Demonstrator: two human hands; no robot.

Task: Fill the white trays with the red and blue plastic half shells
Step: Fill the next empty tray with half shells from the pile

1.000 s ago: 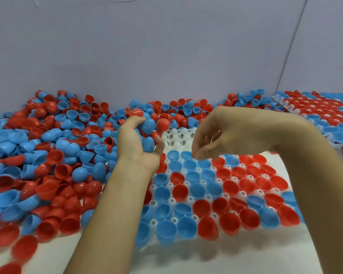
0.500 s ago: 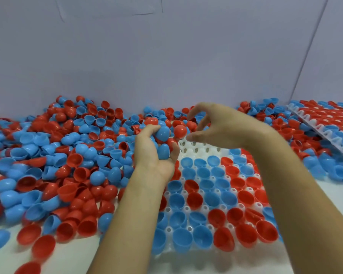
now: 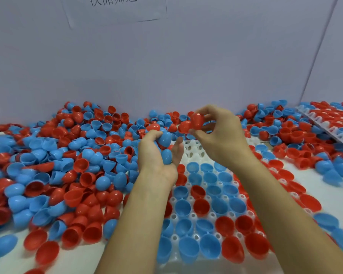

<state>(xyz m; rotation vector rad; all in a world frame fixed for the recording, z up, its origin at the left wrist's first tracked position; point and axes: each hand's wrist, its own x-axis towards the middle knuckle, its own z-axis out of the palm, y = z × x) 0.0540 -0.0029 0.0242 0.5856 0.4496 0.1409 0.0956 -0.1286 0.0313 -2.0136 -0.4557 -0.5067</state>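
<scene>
A white tray (image 3: 194,150) lies in front of me, most of its cups filled with red and blue half shells; its far rows show bare white cups. My left hand (image 3: 158,155) hovers at the tray's far left corner, cupped round several blue half shells (image 3: 165,138). My right hand (image 3: 218,131) is raised above the tray's far edge and pinches a red half shell (image 3: 196,120) between thumb and fingers. A big loose pile of red and blue half shells (image 3: 68,165) covers the table to the left and along the back wall.
A second white tray (image 3: 328,125), filled with shells, lies tilted at the far right on more loose shells. Loose shells (image 3: 328,167) also lie right of the near tray. A grey wall with a paper notice (image 3: 115,8) closes the back.
My right hand rose from the tray's filled rows to the far edge and now pinches a red half shell. My left hand stayed put with its blue shells. The camera tilted upward.
</scene>
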